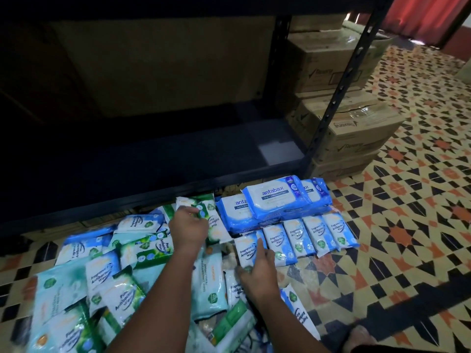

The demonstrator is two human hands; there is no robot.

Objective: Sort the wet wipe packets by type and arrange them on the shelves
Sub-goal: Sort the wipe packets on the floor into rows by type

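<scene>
Lying in a loose heap across the lower left of the frame, the mixed wet wipe packets (107, 281) cover the patterned tile floor (397, 225) in front of a dark metal shelf (153, 159), whose lowest board fills the middle of the frame. Right of the heap, a sorted group sits near the centre: large blue antabax packs (275, 197) stacked against the shelf's front edge, and just below them a tidy row of small blue fragrance-free packets (308, 235) standing side by side.

The left hand (188, 228) reaches over the top of the heap, its fingers curled around a green pine packet (211, 217) that lies just left of the antabax packs. The right hand (257, 271) lies at the left end of the blue row, index finger stretched out along the leftmost blue packet (247, 250) and thumb at that packet's lower edge, so it pinches the packet lightly between them.

Cardboard boxes (351, 123) are stacked at the upper right, beside the shelf's upright post.
</scene>
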